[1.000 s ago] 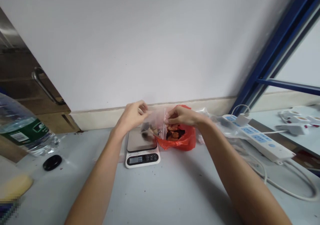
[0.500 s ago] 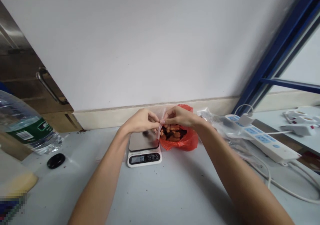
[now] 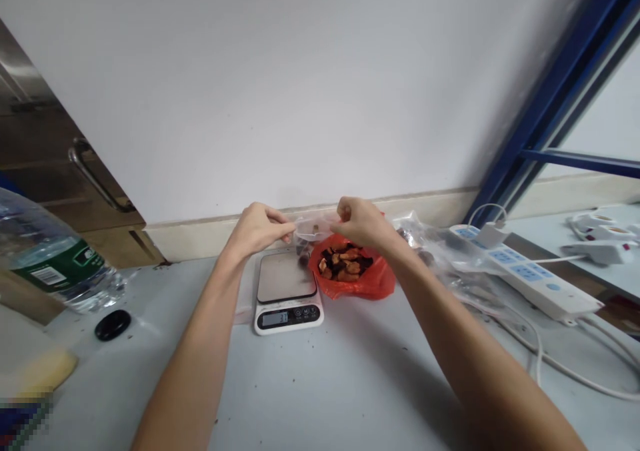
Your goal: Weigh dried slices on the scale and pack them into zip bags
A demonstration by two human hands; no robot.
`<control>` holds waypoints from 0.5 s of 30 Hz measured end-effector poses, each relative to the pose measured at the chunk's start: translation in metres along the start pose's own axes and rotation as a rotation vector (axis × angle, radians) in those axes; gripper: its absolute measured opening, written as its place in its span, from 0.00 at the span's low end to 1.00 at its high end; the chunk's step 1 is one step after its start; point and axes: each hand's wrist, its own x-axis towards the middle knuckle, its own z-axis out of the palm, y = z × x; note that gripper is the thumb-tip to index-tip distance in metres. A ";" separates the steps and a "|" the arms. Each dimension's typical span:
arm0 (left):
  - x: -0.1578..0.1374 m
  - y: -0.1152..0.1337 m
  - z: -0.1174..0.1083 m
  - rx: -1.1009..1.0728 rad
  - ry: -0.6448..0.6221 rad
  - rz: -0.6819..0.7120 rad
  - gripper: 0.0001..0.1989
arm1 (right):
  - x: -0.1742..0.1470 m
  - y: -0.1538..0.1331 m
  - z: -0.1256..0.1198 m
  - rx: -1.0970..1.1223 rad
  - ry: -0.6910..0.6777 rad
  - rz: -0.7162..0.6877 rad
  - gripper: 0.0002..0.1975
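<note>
The left hand [image 3: 265,229] and right hand [image 3: 363,224] pinch a clear bag [image 3: 314,227] between them, near the scale [image 3: 289,291] and open red bag [image 3: 374,283].

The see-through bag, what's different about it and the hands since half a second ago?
The left hand moved left and the right hand moved right, so the clear bag is now spread between them. Neither visibly let go. The display on the scale changed from 0.0 to another, blurry number. The scale, the red bag and the bottle stayed put.
</note>
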 end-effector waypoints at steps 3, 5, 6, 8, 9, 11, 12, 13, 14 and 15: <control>-0.001 0.003 0.005 -0.034 0.002 0.020 0.06 | -0.002 -0.003 0.008 0.062 0.102 -0.159 0.07; -0.004 0.008 0.014 -0.060 -0.004 0.044 0.05 | -0.005 -0.008 0.012 0.017 0.071 -0.166 0.09; -0.006 0.012 0.020 -0.070 0.000 0.063 0.04 | -0.006 -0.011 0.014 -0.030 0.042 -0.136 0.09; -0.009 0.017 0.029 -0.065 -0.006 0.121 0.04 | -0.007 -0.014 0.016 -0.117 -0.056 -0.065 0.09; -0.010 0.019 0.032 -0.054 -0.017 0.153 0.05 | -0.007 -0.014 0.015 -0.140 -0.123 -0.037 0.09; -0.010 0.020 0.034 -0.036 -0.032 0.218 0.05 | -0.006 -0.011 0.011 -0.161 -0.245 -0.006 0.05; -0.009 0.018 0.033 -0.044 -0.017 0.243 0.05 | -0.005 -0.008 0.007 -0.161 -0.278 -0.012 0.03; -0.007 0.016 0.031 -0.062 0.027 0.266 0.05 | -0.004 -0.005 0.002 -0.153 -0.286 -0.034 0.08; -0.004 0.012 0.029 -0.085 0.090 0.280 0.05 | -0.003 -0.001 -0.003 -0.139 -0.273 -0.065 0.16; -0.001 0.008 0.027 -0.117 0.160 0.278 0.06 | -0.003 0.003 -0.008 -0.115 -0.254 -0.101 0.26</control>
